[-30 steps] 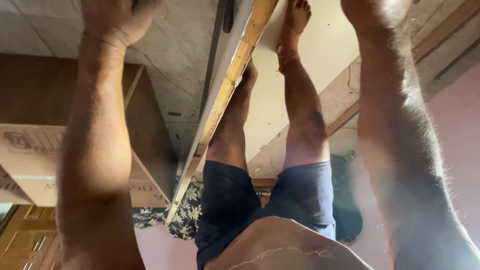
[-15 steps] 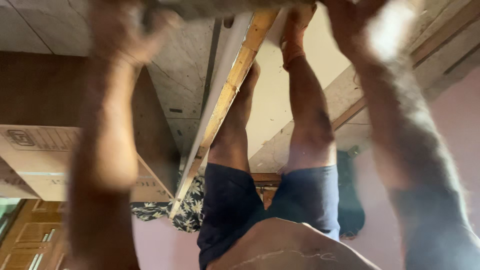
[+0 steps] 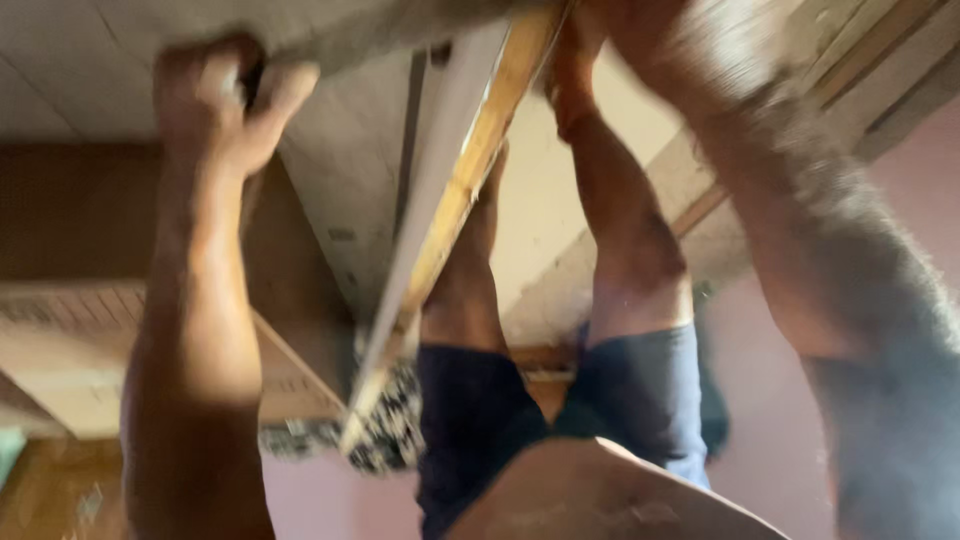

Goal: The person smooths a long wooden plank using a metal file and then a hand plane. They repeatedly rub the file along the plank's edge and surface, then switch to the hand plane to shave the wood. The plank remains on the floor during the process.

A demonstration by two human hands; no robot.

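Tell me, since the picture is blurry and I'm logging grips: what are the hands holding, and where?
The left hand has its fingers curled over the near edge of a grey slab. The right hand is blurred; its hold cannot be told.

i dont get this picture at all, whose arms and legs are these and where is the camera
The camera sits on a person's head and looks down their own body, so the picture seems upside down. The two bare legs in blue shorts are theirs, feet at the top on the pale floor. The left hand is closed in a grip on the edge of a grey slab that runs along the top. The right hand is blurred and mostly out of frame; only its forearm shows. A long wooden strip lies on the floor.
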